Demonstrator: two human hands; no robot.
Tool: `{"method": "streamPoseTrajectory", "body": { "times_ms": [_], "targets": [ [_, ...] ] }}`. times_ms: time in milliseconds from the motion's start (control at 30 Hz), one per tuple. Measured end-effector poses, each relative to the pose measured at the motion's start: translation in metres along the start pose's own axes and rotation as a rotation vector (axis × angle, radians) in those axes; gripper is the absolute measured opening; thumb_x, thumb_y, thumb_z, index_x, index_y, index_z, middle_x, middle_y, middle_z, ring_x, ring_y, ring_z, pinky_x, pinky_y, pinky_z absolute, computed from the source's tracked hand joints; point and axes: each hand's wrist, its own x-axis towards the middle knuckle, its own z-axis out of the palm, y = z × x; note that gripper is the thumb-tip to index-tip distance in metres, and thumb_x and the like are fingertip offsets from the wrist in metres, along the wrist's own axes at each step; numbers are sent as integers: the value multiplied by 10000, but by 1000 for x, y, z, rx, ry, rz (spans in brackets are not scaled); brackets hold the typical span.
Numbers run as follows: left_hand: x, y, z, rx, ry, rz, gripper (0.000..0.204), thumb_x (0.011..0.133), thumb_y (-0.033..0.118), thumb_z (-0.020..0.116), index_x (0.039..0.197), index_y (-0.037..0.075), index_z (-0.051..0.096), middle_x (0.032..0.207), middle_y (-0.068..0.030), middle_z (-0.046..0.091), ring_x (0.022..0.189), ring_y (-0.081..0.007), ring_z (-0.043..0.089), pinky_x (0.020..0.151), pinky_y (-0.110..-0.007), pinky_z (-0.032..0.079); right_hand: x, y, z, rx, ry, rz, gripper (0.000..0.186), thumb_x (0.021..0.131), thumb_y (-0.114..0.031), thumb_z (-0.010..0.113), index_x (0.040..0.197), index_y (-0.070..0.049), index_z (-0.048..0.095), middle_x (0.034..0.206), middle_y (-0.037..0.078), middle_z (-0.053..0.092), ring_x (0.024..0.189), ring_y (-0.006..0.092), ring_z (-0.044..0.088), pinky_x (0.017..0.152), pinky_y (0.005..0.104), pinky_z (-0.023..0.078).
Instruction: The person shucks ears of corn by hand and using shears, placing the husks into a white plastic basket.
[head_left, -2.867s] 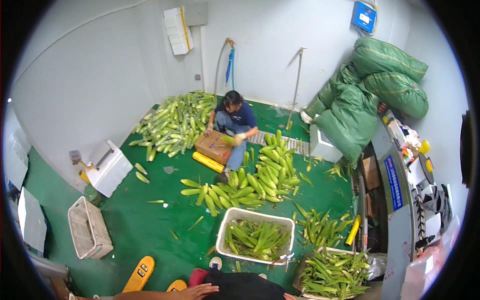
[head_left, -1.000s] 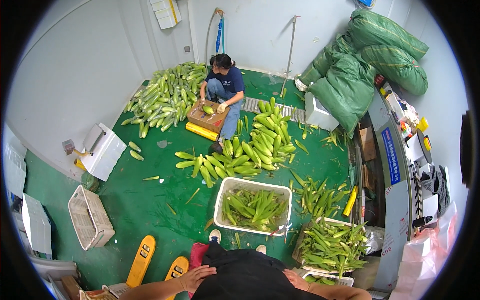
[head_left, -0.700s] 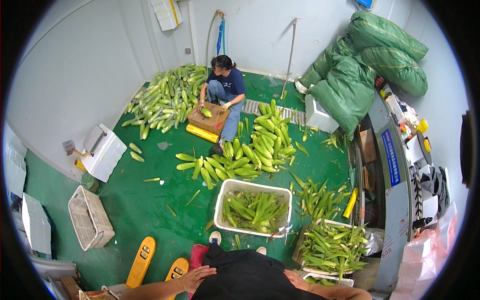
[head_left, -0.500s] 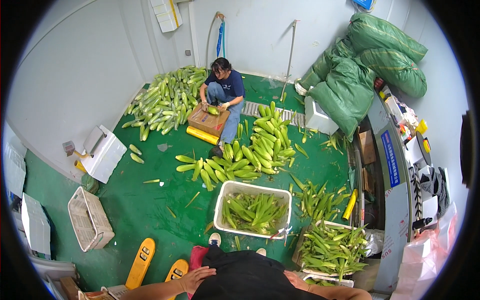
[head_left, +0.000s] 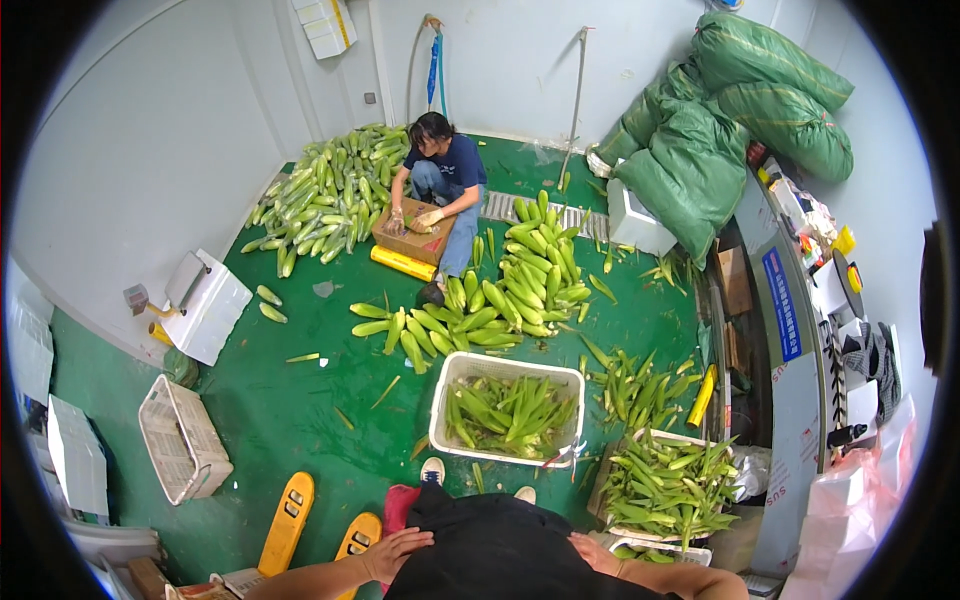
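My left hand [head_left: 398, 553] lies flat on the black clothing [head_left: 490, 545] at my hip, fingers stretched out, holding nothing. On the other side my right hand [head_left: 592, 552] rests against the same clothing; its fingers look extended, though their tips are partly hidden. Just beyond my shoes stands a white plastic crate [head_left: 434, 440] with loose green corn husks [head_left: 510, 415] in it. To the right of my right hand, another crate is heaped with husks [head_left: 670, 485]. Unhusked corn ears [head_left: 520, 285] lie piled on the green floor farther off.
A co-worker [head_left: 455, 175] sits at a cardboard box [head_left: 415, 238], beside a large heap of corn ears [head_left: 330, 195]. Yellow pallet-jack forks [head_left: 287, 525] and a white basket [head_left: 185, 440] are at left. Green sacks [head_left: 690, 170] and a metal machine [head_left: 780, 330] line the right.
The view has shifted slightly. The co-worker leans lower over the box, and the corn ear held there has come down onto the box top. My hands stay at my hips.
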Motion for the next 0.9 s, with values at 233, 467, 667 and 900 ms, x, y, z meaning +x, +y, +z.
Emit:
{"method": "streamPoseTrajectory", "body": {
  "times_ms": [233,467,667,900],
  "targets": [
    [5,5,-7,-37,30,-21,312,786,174,572,1031,-19,588,1339,-144,475,1276,-304,438,1070,-447,349,14,-9,-6,-77,13,-24,387,870,-141,542,1230,-8,500,1227,195,549,1195,344,500,1024,469,385],
    [1,1,-1,-71,35,-27,324,784,186,579,1040,-12,576,1343,-142,468,1280,-298,434,1070,-443,348,-2,5,7,23,47,-19,381,879,-153,520,1235,-19,503,1297,196,497,1248,343,452,1074,507,321],
    [-3,2,1,-52,34,-45,316,796,193,555,1037,-10,580,1348,-139,470,1287,-290,428,1082,-432,333,7,-4,1,19,21,30,374,883,-159,513,1230,-19,507,1291,193,501,1249,343,449,1082,504,312],
    [0,1,1,-24,13,-43,298,803,180,533,1009,-22,605,1354,-129,474,1293,-282,421,1089,-428,323,10,-6,-6,-1,37,-21,382,886,-176,508,1232,-13,507,1289,199,501,1244,357,449,1069,507,322]
  ]
}}
